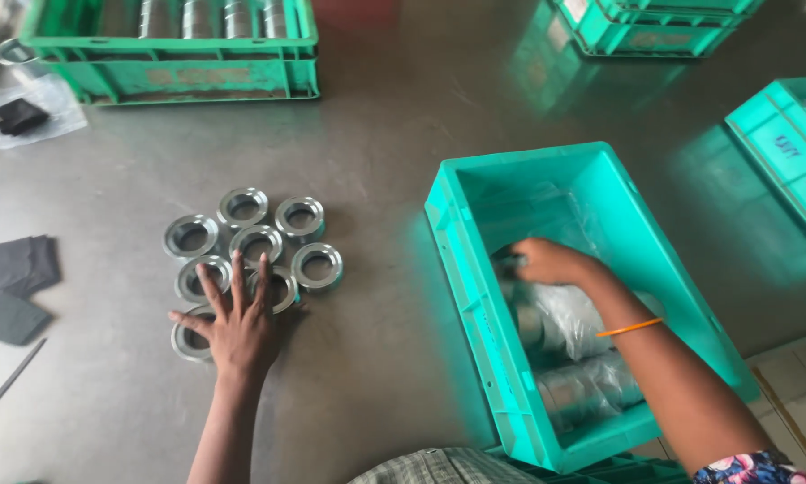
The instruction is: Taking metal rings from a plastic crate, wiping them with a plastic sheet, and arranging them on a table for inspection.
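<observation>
grey metal counter (403, 134), left hand (232, 327) flat on a cluster of metal rings (250, 242), right hand (551, 262) down in a teal crate (461, 233).
left hand is open, fingers spread, palm lying on the nearest rings of the group, the rest just beyond its fingertips. right hand reaches inside the teal crate, curled around a ring at its fingertips; cannot tell if the grip is closed. clear plastic wrap (568, 318) and more metal parts lie under that wrist, which wears an orange band (629, 328). far ahead of the left hand, a green crate (170, 76) holds metal parts; dark cloth (8, 287) lies off to its left.
</observation>
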